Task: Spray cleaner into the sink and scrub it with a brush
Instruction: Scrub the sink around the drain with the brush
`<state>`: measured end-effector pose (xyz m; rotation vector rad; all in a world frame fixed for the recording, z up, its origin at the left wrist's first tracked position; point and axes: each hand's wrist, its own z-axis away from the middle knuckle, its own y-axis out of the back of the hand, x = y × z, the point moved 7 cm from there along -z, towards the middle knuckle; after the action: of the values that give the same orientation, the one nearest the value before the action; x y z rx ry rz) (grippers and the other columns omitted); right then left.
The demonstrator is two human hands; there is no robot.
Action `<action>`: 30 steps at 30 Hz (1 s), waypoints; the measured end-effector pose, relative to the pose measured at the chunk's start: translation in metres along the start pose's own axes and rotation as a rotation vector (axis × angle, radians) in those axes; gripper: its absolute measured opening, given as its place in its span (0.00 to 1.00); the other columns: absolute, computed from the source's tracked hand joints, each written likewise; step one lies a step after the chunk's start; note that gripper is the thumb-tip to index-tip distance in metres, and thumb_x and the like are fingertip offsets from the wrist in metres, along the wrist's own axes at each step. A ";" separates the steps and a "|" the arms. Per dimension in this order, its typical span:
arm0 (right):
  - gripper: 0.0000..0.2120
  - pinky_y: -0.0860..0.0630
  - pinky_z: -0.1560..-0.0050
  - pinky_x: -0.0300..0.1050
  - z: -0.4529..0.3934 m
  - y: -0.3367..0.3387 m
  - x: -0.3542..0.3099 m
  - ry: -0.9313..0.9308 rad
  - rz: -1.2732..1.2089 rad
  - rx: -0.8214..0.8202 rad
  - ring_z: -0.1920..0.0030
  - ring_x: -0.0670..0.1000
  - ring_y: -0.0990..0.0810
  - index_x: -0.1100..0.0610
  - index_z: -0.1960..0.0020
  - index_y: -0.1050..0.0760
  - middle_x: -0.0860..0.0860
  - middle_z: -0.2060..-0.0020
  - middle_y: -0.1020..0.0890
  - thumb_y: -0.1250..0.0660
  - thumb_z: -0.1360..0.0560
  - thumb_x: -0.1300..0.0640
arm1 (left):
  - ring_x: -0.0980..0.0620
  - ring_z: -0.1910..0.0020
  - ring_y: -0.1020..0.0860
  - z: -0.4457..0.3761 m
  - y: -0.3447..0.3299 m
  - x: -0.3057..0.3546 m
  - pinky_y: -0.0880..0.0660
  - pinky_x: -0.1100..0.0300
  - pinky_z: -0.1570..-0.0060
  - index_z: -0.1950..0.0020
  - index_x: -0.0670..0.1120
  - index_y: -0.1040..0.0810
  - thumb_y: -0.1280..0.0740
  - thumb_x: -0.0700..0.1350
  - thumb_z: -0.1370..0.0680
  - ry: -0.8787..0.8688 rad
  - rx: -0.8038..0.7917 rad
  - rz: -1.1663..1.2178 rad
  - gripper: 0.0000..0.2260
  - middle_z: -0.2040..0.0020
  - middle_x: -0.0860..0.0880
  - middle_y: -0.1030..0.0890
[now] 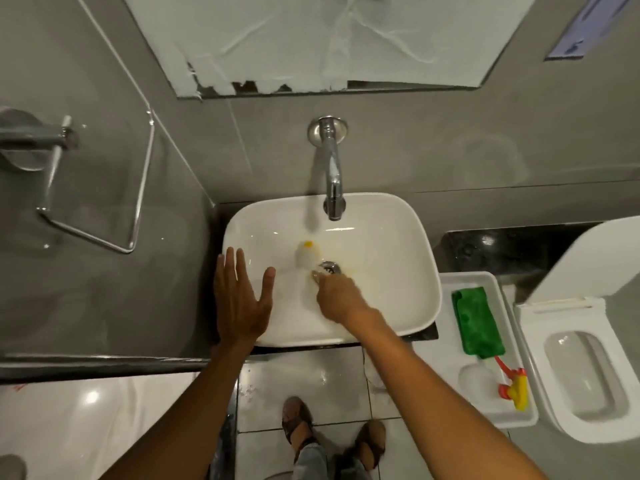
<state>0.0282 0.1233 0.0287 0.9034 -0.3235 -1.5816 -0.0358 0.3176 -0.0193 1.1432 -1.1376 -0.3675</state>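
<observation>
The white sink [398,237] sits under a chrome wall tap [332,174]. Inside the basin, just left of the drain [330,267], lies the head of a brush [306,255], whitish with a yellow tip. My right hand [337,297] reaches into the basin, and its fingers are closed around the brush's near end beside the drain. My left hand [239,296] lies flat and open on the sink's left rim, fingers spread. The spray bottle [509,389], clear with a yellow and red trigger, lies in a white tray [450,372] to the right of the sink.
A green cloth [478,323] lies in the tray beside the bottle. An open white toilet [585,372] stands at the far right. A chrome towel holder [93,216] juts from the left wall. A mirror [311,39] hangs above the tap. My sandalled feet [332,434] stand on the tiled floor.
</observation>
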 end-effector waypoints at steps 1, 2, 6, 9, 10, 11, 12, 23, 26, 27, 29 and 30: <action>0.22 0.28 0.30 0.51 -0.003 0.008 0.002 -0.004 0.026 -0.004 0.28 0.63 0.25 0.60 0.21 0.33 0.62 0.23 0.29 0.47 0.14 0.62 | 0.44 0.11 0.48 0.001 0.001 0.000 0.49 0.44 0.13 0.11 0.46 0.43 0.57 0.77 0.20 0.006 0.000 0.024 0.47 0.10 0.46 0.44; 0.22 0.27 0.32 0.50 0.000 0.010 0.002 -0.007 0.061 -0.035 0.28 0.63 0.24 0.60 0.21 0.33 0.63 0.24 0.28 0.47 0.14 0.63 | 0.44 0.11 0.48 0.002 0.001 0.000 0.48 0.44 0.13 0.12 0.46 0.42 0.57 0.77 0.20 0.008 0.003 0.046 0.47 0.11 0.46 0.43; 0.18 0.24 0.44 0.50 0.038 -0.027 0.007 -0.010 0.178 -0.192 0.33 0.65 0.21 0.64 0.29 0.27 0.64 0.32 0.21 0.48 0.14 0.65 | 0.41 0.12 0.42 0.003 0.005 0.003 0.41 0.41 0.15 0.15 0.42 0.34 0.56 0.75 0.18 -0.008 0.049 0.052 0.46 0.13 0.43 0.37; 0.21 0.27 0.35 0.50 0.024 -0.013 0.017 -0.079 0.100 -0.082 0.29 0.64 0.24 0.63 0.25 0.29 0.64 0.29 0.24 0.52 0.11 0.57 | 0.39 0.13 0.39 0.001 0.004 0.005 0.38 0.37 0.16 0.16 0.42 0.32 0.57 0.75 0.18 -0.015 0.031 0.008 0.46 0.14 0.42 0.35; 0.22 0.28 0.32 0.50 0.016 -0.002 0.023 -0.123 0.065 -0.040 0.28 0.64 0.25 0.63 0.23 0.31 0.64 0.28 0.25 0.53 0.11 0.56 | 0.39 0.13 0.39 0.001 0.004 0.005 0.38 0.37 0.16 0.17 0.42 0.31 0.57 0.75 0.18 -0.016 0.021 -0.007 0.46 0.14 0.42 0.35; 0.22 0.28 0.31 0.50 0.011 0.007 0.029 -0.168 0.041 0.002 0.28 0.63 0.25 0.63 0.23 0.32 0.64 0.28 0.26 0.52 0.11 0.56 | 0.39 0.13 0.39 0.000 0.003 0.005 0.39 0.37 0.16 0.17 0.42 0.31 0.58 0.75 0.18 -0.015 0.011 -0.023 0.46 0.13 0.42 0.35; 0.21 0.28 0.30 0.50 0.007 0.014 0.035 -0.196 0.028 0.042 0.28 0.63 0.25 0.63 0.23 0.32 0.64 0.28 0.27 0.51 0.11 0.56 | 0.39 0.13 0.40 0.000 0.003 0.005 0.39 0.36 0.16 0.17 0.42 0.31 0.58 0.75 0.18 -0.011 0.000 -0.036 0.46 0.13 0.42 0.36; 0.22 0.26 0.64 0.43 0.075 -0.032 0.017 -0.133 -0.086 -0.313 0.65 0.55 0.20 0.52 0.63 0.32 0.58 0.64 0.20 0.52 0.12 0.52 | 0.40 0.13 0.40 -0.001 0.002 0.002 0.40 0.38 0.16 0.18 0.43 0.30 0.57 0.74 0.17 0.007 -0.021 -0.050 0.43 0.13 0.44 0.36; 0.21 0.21 0.42 0.52 0.033 -0.037 -0.032 -0.077 -0.155 -0.197 0.45 0.63 0.15 0.59 0.50 0.23 0.65 0.51 0.16 0.52 0.11 0.54 | 0.39 0.13 0.39 -0.001 0.003 0.002 0.39 0.38 0.16 0.18 0.43 0.30 0.57 0.73 0.17 0.005 -0.015 -0.035 0.43 0.13 0.43 0.35; 0.20 0.22 0.37 0.53 0.015 -0.028 -0.038 -0.105 -0.215 -0.100 0.38 0.64 0.17 0.61 0.41 0.22 0.65 0.43 0.16 0.51 0.11 0.54 | 0.39 0.13 0.39 -0.001 0.004 0.002 0.38 0.37 0.16 0.18 0.43 0.30 0.57 0.73 0.17 0.009 -0.013 -0.028 0.43 0.13 0.43 0.35; 0.21 0.26 0.31 0.52 -0.013 0.003 -0.024 -0.259 -0.352 0.105 0.30 0.63 0.21 0.63 0.29 0.26 0.62 0.31 0.20 0.47 0.12 0.51 | 0.39 0.13 0.39 -0.001 0.005 0.002 0.38 0.37 0.16 0.18 0.42 0.29 0.57 0.73 0.17 0.015 -0.009 -0.013 0.43 0.14 0.43 0.35; 0.22 0.27 0.30 0.52 -0.019 0.020 -0.006 -0.344 -0.388 0.177 0.28 0.62 0.22 0.63 0.28 0.28 0.61 0.30 0.22 0.45 0.12 0.49 | 0.39 0.13 0.39 0.000 0.005 0.002 0.38 0.37 0.16 0.19 0.42 0.29 0.56 0.73 0.17 0.015 -0.009 -0.012 0.43 0.14 0.43 0.35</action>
<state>0.0553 0.1295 0.0313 0.8613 -0.5630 -2.0997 -0.0359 0.3184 -0.0139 1.1439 -1.1152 -0.3723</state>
